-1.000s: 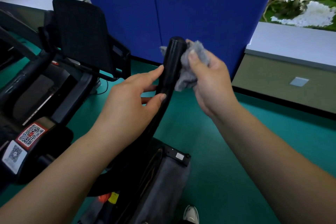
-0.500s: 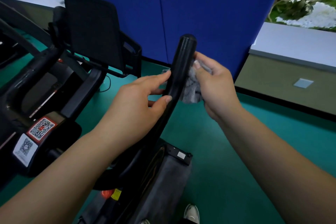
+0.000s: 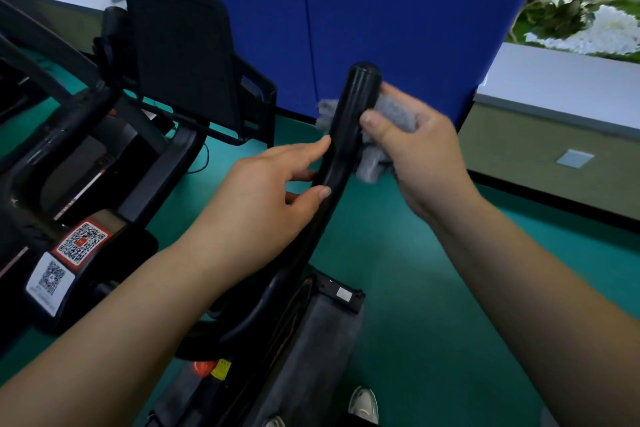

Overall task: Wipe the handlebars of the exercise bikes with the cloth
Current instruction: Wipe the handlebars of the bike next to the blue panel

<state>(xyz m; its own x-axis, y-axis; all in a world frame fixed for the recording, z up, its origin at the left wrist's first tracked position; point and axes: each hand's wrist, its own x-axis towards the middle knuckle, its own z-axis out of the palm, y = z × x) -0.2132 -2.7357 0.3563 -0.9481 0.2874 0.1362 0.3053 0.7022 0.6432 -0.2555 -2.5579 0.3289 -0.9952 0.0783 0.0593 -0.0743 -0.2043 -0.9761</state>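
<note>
My left hand (image 3: 263, 194) reaches in from the lower left and steadies the handlebar (image 3: 346, 135) partway down its shaft; index finger and thumb lie nearly straight against the near side of the tube, and the remaining fingers pass behind it out of sight. My right hand (image 3: 419, 156) comes in from the lower right, fingers curled round the cloth (image 3: 394, 114), thumb pressed towards the tube, holding the cloth against the right side of the bar just below its tip.

The handlebar is a black, glossy tube with a rounded end cap, rising at a tilt to the upper right and curving down into the bike frame between my forearms. The cloth is grey, fuzzy and bunched; one corner shows past the left side of the bar, the bulk sits in my right palm and hangs slightly below it.

To the left stands a black console panel (image 3: 180, 52), with two QR code stickers (image 3: 65, 256) on the frame below. The floor (image 3: 433, 305) is green; a blue partition (image 3: 398, 10) stands behind
</note>
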